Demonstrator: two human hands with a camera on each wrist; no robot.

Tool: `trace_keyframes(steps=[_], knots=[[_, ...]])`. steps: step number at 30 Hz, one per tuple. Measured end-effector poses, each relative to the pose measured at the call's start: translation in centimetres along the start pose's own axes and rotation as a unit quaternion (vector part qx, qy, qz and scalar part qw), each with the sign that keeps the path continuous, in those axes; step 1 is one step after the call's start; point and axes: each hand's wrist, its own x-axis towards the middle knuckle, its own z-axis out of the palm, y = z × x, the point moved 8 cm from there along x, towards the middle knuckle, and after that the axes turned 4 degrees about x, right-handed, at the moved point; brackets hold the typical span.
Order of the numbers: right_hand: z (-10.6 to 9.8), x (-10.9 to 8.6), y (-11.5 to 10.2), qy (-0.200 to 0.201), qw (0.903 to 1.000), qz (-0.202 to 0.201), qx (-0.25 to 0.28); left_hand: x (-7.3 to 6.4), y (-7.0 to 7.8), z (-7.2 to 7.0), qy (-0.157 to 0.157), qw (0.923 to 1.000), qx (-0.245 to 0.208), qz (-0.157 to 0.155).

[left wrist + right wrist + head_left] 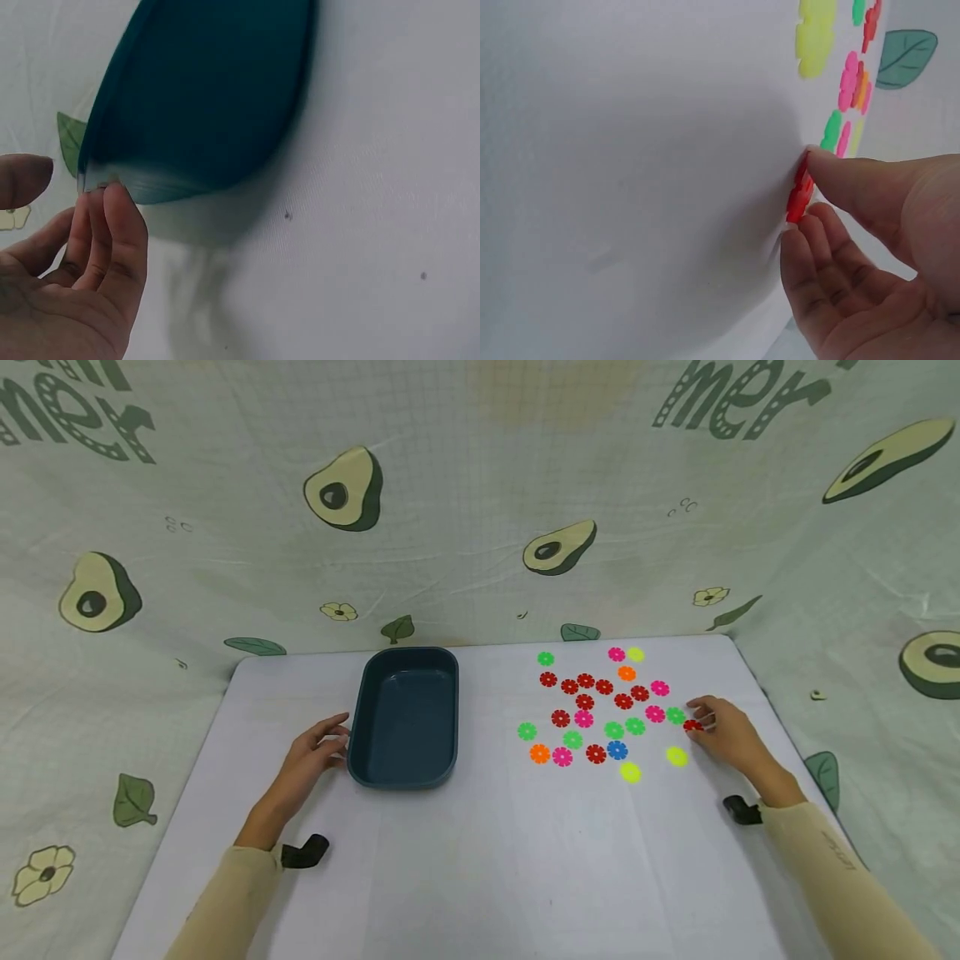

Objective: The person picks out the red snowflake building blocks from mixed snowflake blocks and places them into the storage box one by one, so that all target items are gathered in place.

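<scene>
My right hand (723, 731) has its thumb and fingertips at opposite edges of a red flower-shaped disc (801, 195), pinching it at the table surface. In the head view that red disc (693, 725) sits at the right end of the scattered discs, close to a green disc (676, 716). At the left, my left hand (315, 752) is beside a dark blue rectangular tray (402, 783). Seen from the left wrist, the fingertips (124, 199) are at the rim of the tray (202, 97), with the thumb apart; whether they touch it I cannot tell.
Several notched discs in red, pink, green, orange, yellow and one blue (617, 750) lie spread flat between the tray and my right hand. They rest on a white tabletop (465, 877). Behind the table hangs a pale cloth (450, 568) with avocado prints.
</scene>
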Motion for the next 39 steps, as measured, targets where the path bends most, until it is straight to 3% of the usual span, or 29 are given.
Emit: trace_keyframes(steps=[9, 15, 26, 32, 39], knots=[[-0.3, -0.1, 0.8, -0.029, 0.9980, 0.055, 0.008, 0.0, -0.2, 0.8, -0.013, 0.9990, -0.020, -0.038], [-0.6, 0.0, 1.1, -0.030, 0.9981, 0.055, 0.002, 0.1, -0.6, 0.7, -0.016, 0.9980, -0.031, -0.052], [-1.2, -0.7, 0.5, -0.025, 0.9970, 0.068, 0.029, 0.3, -0.3, 1.0, -0.026, 0.9975, -0.040, -0.051], [-1.0, -0.6, -1.7, -0.012, 0.9968, 0.044, 0.066, 0.2, 0.0, 1.0, -0.026, 0.9978, -0.037, -0.048], [0.5, 0.2, -6.5, -0.019, 0.9917, 0.053, 0.115, 0.3, -0.2, 1.0, -0.025, 0.9977, -0.040, -0.050]])
